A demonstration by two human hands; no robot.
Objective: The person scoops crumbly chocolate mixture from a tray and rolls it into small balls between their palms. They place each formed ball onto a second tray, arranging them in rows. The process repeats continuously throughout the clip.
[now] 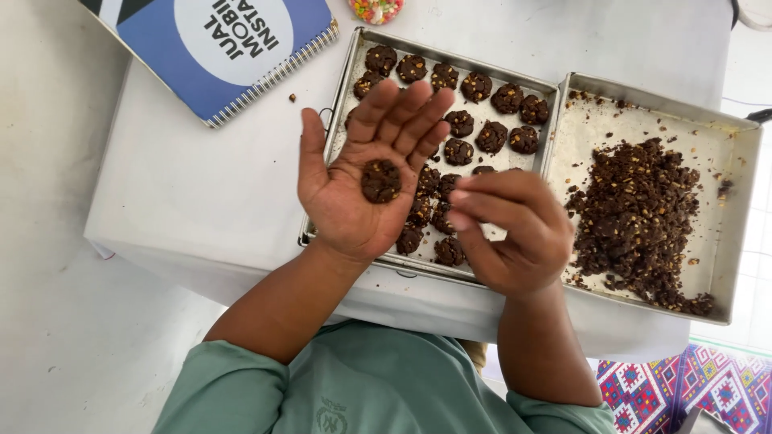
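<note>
A blue spiral notebook lies at the far left of the white tabletop. The left hand is spread flat, palm up, its grip wide, and a round dark cookie-dough patty rests on the palm. Beneath it a metal baking tray carries rows of shaped cookies. The right hand hovers with fingers loosely curled, holding nothing visible. Farther right, a second tray holds a crumbly dough heap.
</note>
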